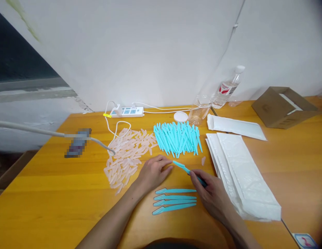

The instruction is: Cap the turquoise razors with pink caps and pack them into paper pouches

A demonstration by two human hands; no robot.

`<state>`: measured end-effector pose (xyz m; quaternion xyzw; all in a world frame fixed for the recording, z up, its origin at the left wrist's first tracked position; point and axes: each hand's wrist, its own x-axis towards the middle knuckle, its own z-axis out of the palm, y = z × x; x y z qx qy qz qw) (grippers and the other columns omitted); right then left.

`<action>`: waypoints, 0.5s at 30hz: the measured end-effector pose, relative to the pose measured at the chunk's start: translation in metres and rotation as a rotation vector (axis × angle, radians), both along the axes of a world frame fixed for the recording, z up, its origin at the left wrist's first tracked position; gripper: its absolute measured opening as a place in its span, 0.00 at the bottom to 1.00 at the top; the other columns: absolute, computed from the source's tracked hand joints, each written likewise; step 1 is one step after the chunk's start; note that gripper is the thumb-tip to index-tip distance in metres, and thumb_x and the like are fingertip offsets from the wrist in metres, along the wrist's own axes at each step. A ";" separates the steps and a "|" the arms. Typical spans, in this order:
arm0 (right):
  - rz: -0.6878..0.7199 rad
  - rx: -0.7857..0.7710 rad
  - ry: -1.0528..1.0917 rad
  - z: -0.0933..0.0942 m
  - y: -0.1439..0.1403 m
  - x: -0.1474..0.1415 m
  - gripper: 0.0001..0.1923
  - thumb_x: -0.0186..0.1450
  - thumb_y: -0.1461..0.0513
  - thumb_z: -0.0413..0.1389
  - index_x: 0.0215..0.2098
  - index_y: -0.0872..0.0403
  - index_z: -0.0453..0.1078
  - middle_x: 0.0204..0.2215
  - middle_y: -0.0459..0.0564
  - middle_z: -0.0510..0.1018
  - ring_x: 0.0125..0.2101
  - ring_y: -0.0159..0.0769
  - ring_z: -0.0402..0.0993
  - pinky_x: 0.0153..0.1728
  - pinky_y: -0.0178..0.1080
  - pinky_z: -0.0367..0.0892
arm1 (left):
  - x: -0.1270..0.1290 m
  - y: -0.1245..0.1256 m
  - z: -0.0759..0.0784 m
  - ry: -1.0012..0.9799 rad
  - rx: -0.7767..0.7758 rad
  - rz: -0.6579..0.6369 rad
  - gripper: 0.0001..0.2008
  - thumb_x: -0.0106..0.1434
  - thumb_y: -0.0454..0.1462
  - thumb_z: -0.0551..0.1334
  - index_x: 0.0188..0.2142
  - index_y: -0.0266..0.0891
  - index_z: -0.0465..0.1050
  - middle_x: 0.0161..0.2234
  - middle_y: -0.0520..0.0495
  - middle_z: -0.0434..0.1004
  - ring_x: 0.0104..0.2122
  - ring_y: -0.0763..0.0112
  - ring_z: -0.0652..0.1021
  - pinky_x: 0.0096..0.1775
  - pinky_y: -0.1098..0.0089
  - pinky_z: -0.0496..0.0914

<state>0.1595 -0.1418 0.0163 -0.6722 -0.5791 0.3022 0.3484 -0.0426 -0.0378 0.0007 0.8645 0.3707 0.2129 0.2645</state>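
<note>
Currently, a turquoise tool (185,168) is gripped by the right hand (212,191), fingers closed, its tip aimed toward ten o'clock. Just beside that tip, the left hand (155,169) is held with thumb and forefinger parted; contact cannot be told. From the tool, four matching tools (176,201) are laid toward seven o'clock, a turquoise heap (176,138) toward eleven.

- I look from the person's head.
- I face forward and down at the table (59,193).
- The left hand (156,170) and right hand (211,191) are near; the wall (155,52) is farther.
</note>
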 end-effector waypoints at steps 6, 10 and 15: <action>-0.238 -0.027 -0.016 0.014 -0.023 0.027 0.22 0.69 0.46 0.51 0.42 0.53 0.78 0.27 0.47 0.79 0.27 0.36 0.74 0.27 0.33 0.68 | 0.106 0.004 -0.009 0.190 0.162 -0.209 0.12 0.68 0.47 0.62 0.42 0.41 0.77 0.37 0.45 0.78 0.36 0.63 0.80 0.36 0.66 0.73; -0.303 -0.096 -0.046 0.016 -0.027 0.045 0.25 0.67 0.44 0.51 0.42 0.53 0.78 0.18 0.44 0.72 0.20 0.34 0.66 0.20 0.33 0.63 | 0.136 0.000 -0.018 0.304 0.220 -0.240 0.11 0.71 0.40 0.58 0.36 0.37 0.76 0.36 0.41 0.76 0.34 0.61 0.79 0.32 0.65 0.72; -0.261 -0.142 -0.067 0.014 -0.026 0.053 0.26 0.68 0.42 0.49 0.42 0.53 0.78 0.20 0.44 0.72 0.22 0.35 0.66 0.21 0.33 0.63 | 0.122 -0.013 -0.018 0.342 0.247 -0.300 0.10 0.69 0.27 0.54 0.38 0.33 0.75 0.35 0.35 0.77 0.38 0.57 0.78 0.34 0.63 0.73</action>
